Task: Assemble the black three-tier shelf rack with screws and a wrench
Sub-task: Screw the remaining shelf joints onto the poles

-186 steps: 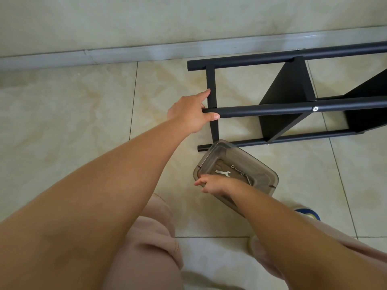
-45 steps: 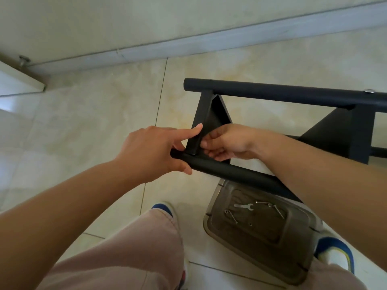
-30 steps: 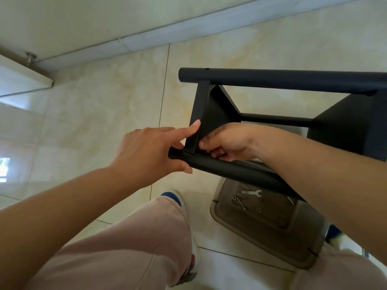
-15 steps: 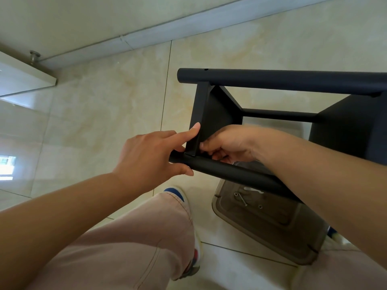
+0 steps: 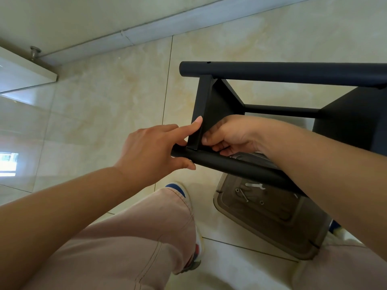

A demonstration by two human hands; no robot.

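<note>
At the far left a pale door (image 5: 23,76) with a small metal stopper (image 5: 34,52) at its top edge stands over the glossy tiled floor (image 5: 100,105). My left hand (image 5: 155,149) comes in from the lower left and grips the end of the near black tube (image 5: 228,164) of the shelf rack (image 5: 282,73): my thumb curls under the tube, and my forefinger lies straight along the outer face of the flat black crossbar (image 5: 201,109) that runs up from this tube to the far tube. Below that hand, my left knee in light pink trousers (image 5: 134,243) fills the bottom of the view, with the toe of a blue and white shoe (image 5: 178,190) beyond it.

The rack lies on its side on the floor just right of centre, its two tubes running off to the right and a black shelf panel (image 5: 356,122) between them. My right hand (image 5: 228,136) is on the inner side of the crossbar, just above the near tube, with its fingers curled in tight where bar and tube meet; what they pinch is hidden, so I cannot tell if they hold a screw.

Under my right forearm a clear brown plastic container (image 5: 272,222) sits on the floor, holding a small silver wrench (image 5: 254,185), a few loose screws (image 5: 244,195) and a nut.
</note>
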